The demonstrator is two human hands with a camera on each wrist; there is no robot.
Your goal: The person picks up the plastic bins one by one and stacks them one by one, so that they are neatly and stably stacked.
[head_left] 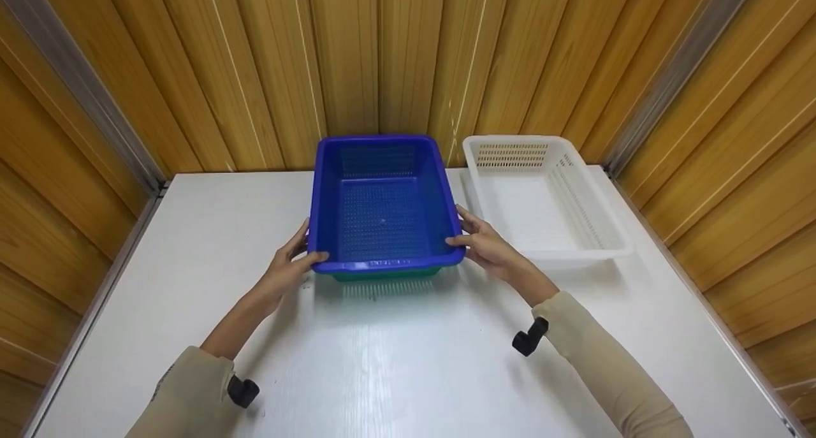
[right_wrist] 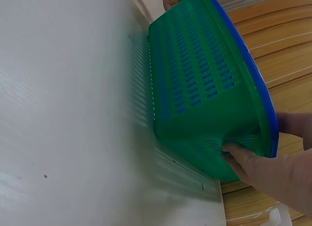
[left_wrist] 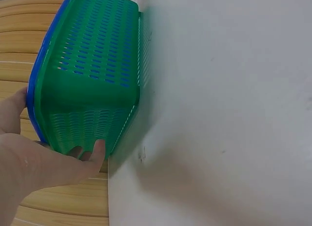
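A blue plastic basket (head_left: 379, 221) sits nested inside a green basket (head_left: 389, 274), whose slotted walls fill much of both wrist views. On the left side, near the front corner, my left hand (head_left: 290, 266) grips the pair, thumb over the blue rim and fingers against the green wall (left_wrist: 87, 128). My right hand (head_left: 488, 247) holds the opposite side likewise, its thumb on the blue rim and its fingers under it on the green wall (right_wrist: 204, 133). Inside the blue basket nothing lies on the perforated bottom.
A white perforated basket (head_left: 542, 199) stands on the white table (head_left: 382, 361) just right of the right hand. Wood-patterned panels (head_left: 408, 62) rise behind the table and on both sides. Black camera mounts (head_left: 530, 337) stick out from the sleeves.
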